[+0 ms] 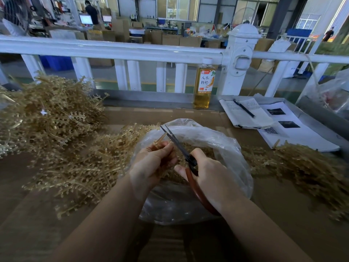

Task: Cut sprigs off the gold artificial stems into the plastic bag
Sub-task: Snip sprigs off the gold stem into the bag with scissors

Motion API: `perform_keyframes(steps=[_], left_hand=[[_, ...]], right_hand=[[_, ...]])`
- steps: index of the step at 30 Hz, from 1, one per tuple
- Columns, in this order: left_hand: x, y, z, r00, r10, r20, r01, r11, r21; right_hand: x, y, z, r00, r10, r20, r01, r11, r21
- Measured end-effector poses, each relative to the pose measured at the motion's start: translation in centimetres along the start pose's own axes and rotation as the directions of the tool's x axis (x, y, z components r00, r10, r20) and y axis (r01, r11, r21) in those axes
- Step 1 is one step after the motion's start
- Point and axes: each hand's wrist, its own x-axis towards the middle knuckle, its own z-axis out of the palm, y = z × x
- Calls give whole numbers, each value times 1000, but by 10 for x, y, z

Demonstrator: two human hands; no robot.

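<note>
Two bare forearms run up from the bottom edge, no sleeves showing. The left hand (151, 163) and right hand (209, 178) wear no gloves, rings, or watch; the nails are short and unpainted.

Plastic bag (217, 148) sits centre of bench (283, 195), mouth up, cut sprigs (204, 150) inside. Both hands over it: left hand (151, 163) left w/ a stem (160, 139), right hand (209, 174) right w/ scissors (179, 146), blades pointing away over bag's far rim. Big stem pile (52, 129) left of bag, smaller pile (302, 167) right. Bottle (204, 84) behind bag, against railing (113, 50) at bench's far edge. Notebook (243, 114) w/ pen (243, 108) on it right of bottle, papers (294, 129) just beyond to the right.
</note>
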Motion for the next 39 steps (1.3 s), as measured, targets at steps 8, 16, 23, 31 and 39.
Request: perform_keyframes(steps=[8,16,23,31,39], left_hand=[[-2,1,1,999,-33,17,32,999,28],[-3,0,3,1000,-13,-20,14,998,65],[-8,2,5,998,54,-20,-52,997,63],[-12,6,6,992,120,-50,-116,991,71],[-15,2,12,990,114,-84,-107,991,80]], right_hand=[[2,0,-1,1000,11,20,-11,1000,11],[1,4,-5,999,18,49,-17,1000,-15],[-1,5,-4,999,-21,-39,21,1000,0],[-4,5,-2,996,-46,-72,43,998,-40],[-3,2,1,998,4,-57,-2,999,41]])
